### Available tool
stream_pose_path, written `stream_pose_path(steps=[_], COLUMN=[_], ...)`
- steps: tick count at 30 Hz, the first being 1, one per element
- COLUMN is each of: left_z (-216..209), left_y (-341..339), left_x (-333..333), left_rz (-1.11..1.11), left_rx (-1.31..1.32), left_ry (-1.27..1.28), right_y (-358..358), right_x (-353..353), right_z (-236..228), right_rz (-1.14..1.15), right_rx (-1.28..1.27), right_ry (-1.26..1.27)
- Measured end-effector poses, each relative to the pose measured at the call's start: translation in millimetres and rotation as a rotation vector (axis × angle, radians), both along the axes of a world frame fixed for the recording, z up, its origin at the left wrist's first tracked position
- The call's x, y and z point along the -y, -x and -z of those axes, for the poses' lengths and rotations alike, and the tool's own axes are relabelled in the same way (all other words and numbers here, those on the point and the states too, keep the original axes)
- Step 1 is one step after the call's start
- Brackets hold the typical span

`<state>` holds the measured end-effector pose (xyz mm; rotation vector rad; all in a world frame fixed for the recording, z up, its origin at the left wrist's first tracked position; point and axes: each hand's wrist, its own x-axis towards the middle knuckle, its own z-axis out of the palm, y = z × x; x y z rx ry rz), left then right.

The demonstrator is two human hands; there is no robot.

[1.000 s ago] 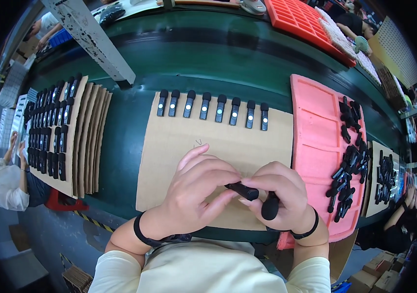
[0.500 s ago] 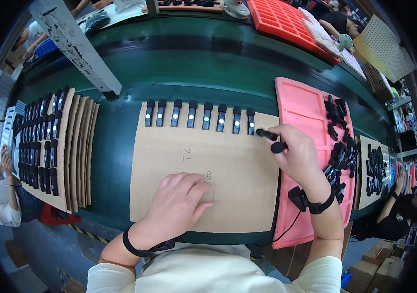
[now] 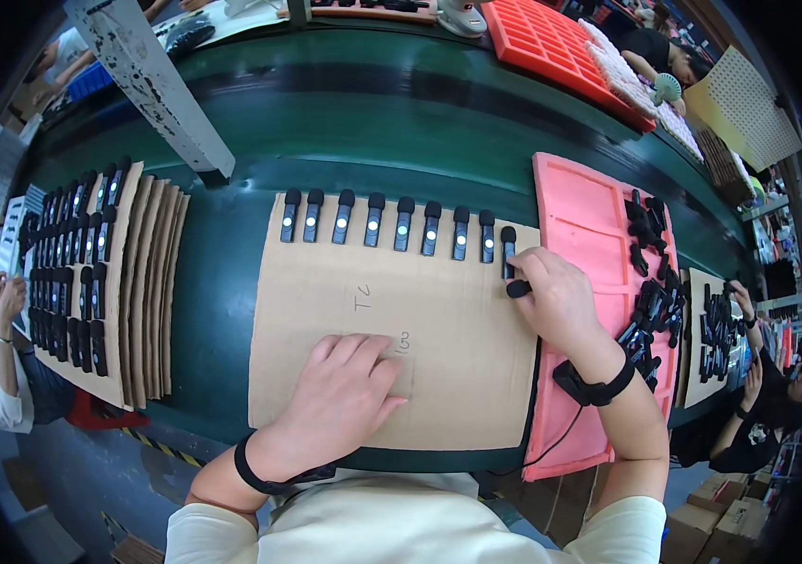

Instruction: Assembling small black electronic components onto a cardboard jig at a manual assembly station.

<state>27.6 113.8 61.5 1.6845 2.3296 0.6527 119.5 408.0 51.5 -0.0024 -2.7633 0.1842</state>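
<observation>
Lined up on flat, matte brown cardboard (image 3: 457, 385): slim, glossy black devices (image 3: 403, 230) with rounded, soft-looking tips. At the row's right end, lower part pinched between the right hand's (image 3: 559, 299) closed fingertips: the last device (image 3: 509, 246). Protruding from the same curled grip: another black rounded tip (image 3: 518, 289). Well apart, below the row: left hand (image 3: 349, 390), palm down on cardboard, fingers loosely spread, visibly holding nothing.
</observation>
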Motion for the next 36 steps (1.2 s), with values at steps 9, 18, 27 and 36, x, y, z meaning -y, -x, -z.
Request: stream_pose_path(steps=[9,18,27,36], left_z=[-4,-30,-32,-30], left_y=[0,-4,1,-3], left_x=[-3,-22,-18,-23], left_rz=[0.010,-0.019,-0.019,-0.045], left_rx=[0.028,0.178,0.286,0.502], left_ry=[-0.046,-0.412,-0.558,-0.534], right_y=[-1,-9,-19,-17], right_x=[9,97,81,80], right_z=[-17,-54,-44,-43], right_rz=[0.079,-0.290,-0.385,-0.452], right_rx=[0.031,0.057,-0.065,-0.234], right_ry=[0.118,0.510,0.727,0.649])
